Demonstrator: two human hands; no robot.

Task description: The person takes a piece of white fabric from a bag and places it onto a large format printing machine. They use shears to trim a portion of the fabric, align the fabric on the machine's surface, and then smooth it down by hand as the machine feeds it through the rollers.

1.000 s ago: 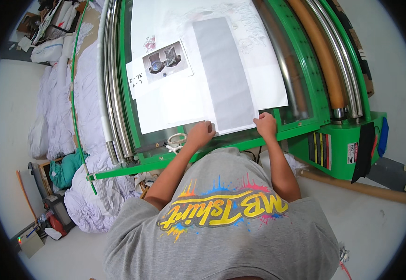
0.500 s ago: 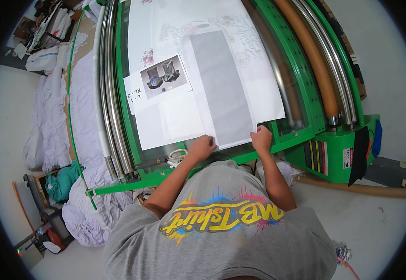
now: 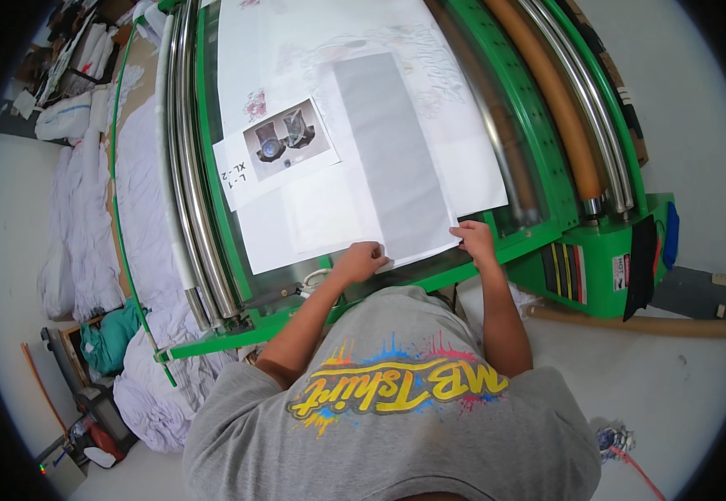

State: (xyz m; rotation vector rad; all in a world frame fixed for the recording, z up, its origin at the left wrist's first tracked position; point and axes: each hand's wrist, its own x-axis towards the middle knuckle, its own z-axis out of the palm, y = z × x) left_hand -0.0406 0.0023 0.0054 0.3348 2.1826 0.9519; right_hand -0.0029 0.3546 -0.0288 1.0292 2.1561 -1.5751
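Note:
A long grey sheet (image 3: 388, 150) lies on white paper (image 3: 271, 225) on the bed of a green machine (image 3: 547, 150). My left hand (image 3: 361, 260) is curled over the sheet's near left corner. My right hand (image 3: 473, 242) pinches its near right corner at the bed's front edge. Both forearms reach up from my grey printed T-shirt (image 3: 396, 417). A white slip with a dark photo print (image 3: 286, 140) lies to the left of the grey sheet.
Shiny metal rollers (image 3: 186, 192) curve along the bed's left side, and an orange roller (image 3: 557, 108) with more metal bars along the right. White cloth (image 3: 88, 217) is piled on the left floor, with a teal bundle (image 3: 113, 338). A cardboard tube (image 3: 630, 321) lies at right.
Both hands stay at the grey sheet's near edge. The view has shifted a little, so the bed and hands sit slightly lower in the picture.

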